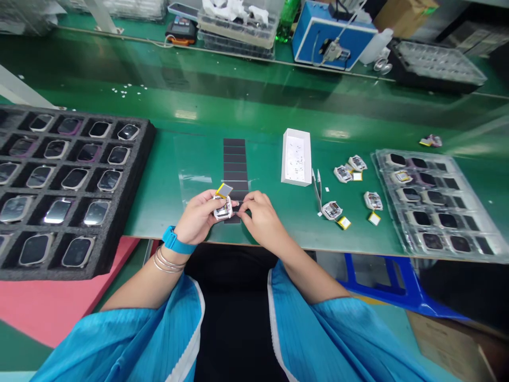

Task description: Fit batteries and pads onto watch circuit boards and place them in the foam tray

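My left hand (199, 215) is closed round a small white watch body (223, 208) with a yellow battery (224, 190) sticking up from it, held just above the bench's front edge. My right hand (256, 212) is right beside it, fingertips pinched on the near end of a strip of dark pads (235, 164) that lies on a clear sheet on the green bench (207, 114). Whether a pad has come off the strip, I cannot tell.
A black foam tray (131, 175) of watch screens fills the left. A white box (296, 157), tweezers (317, 187), loose watch bodies (331, 210) and yellow batteries (344, 223) lie to the right, then a clear tray (473, 228) of parts. Blue equipment (332, 34) stands behind.
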`<state>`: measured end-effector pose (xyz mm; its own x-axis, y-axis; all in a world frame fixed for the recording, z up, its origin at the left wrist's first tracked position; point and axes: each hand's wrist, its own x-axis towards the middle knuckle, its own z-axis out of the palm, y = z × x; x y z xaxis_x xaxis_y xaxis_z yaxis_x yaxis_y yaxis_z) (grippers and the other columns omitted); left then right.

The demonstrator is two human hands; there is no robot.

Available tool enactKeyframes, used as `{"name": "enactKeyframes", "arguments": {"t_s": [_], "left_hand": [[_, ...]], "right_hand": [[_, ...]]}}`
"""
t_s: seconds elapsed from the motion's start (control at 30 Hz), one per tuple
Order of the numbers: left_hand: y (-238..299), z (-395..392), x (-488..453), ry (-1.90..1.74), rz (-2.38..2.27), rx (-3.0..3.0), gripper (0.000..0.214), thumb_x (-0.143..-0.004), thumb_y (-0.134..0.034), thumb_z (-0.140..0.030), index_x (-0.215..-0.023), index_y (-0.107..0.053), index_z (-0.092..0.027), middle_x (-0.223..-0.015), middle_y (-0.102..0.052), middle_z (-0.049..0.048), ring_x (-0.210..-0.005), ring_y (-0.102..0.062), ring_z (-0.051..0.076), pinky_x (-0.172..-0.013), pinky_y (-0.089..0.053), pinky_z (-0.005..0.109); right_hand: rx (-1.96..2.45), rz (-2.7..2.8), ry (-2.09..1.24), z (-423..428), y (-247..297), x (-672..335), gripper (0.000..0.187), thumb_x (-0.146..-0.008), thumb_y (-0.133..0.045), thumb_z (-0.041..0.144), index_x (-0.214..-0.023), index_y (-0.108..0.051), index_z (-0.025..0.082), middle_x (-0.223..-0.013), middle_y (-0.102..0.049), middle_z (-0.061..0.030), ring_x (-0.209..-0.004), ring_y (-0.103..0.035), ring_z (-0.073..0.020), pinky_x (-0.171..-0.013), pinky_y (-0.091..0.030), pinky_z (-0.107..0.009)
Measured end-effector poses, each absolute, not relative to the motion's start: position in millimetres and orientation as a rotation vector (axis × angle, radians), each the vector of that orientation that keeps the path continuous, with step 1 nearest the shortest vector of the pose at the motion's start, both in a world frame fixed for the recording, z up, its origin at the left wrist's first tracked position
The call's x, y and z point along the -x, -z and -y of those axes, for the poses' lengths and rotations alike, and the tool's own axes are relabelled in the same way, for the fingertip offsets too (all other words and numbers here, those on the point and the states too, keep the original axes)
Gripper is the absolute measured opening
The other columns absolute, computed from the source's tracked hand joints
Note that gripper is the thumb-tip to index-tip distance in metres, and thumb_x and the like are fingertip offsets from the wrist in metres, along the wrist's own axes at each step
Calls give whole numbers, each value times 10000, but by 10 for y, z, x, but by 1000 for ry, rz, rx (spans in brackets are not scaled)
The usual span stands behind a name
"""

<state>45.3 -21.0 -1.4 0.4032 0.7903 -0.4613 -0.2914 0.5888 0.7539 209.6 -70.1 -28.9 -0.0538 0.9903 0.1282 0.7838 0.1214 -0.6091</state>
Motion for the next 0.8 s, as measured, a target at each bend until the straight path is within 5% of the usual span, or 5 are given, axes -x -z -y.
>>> {"name": "enactKeyframes", "arguments": {"t_s": [0.2,0.33,0.5,0.8], "left_hand": [[22,220,-459,-776,-933,-608,167,-692,-741,-145,-815,-630,-119,-819,-762,97,-722,-710,176,-689,-579,288],[7,251,-499,-793,-975,-672,222,-658,-788,-194,-796,-625,-131,-793,-762,92,-708,-712,189,-642,-553,270],[16,304,-548,-824,-971,-794,293,-625,-818,-251,-837,-651,-139,-717,-749,60,-666,-711,193,-632,-535,262],[40,290,-453,-851,-1012,-740,266,-651,-790,-230,-833,-622,-134,-757,-754,61,-672,-706,159,-642,-550,243]], "right_hand": [[1404,2021,-350,926,280,-2163,123,-930,-525,135,-871,-605,207,-1034,-630,-100,-999,-565,-243,-874,-506,-421],[1169,1767,-113,1043,120,-2233,87,-870,-622,183,-819,-616,253,-919,-694,-46,-888,-650,-217,-802,-525,-416],[1136,1515,-690,840,-39,-2222,130,-788,-705,206,-699,-613,222,-781,-738,-27,-749,-699,-187,-744,-557,-363],[1666,1753,-527,779,204,-2225,46,-785,-721,199,-810,-684,210,-1017,-677,-67,-990,-617,-242,-917,-484,-423]]}}
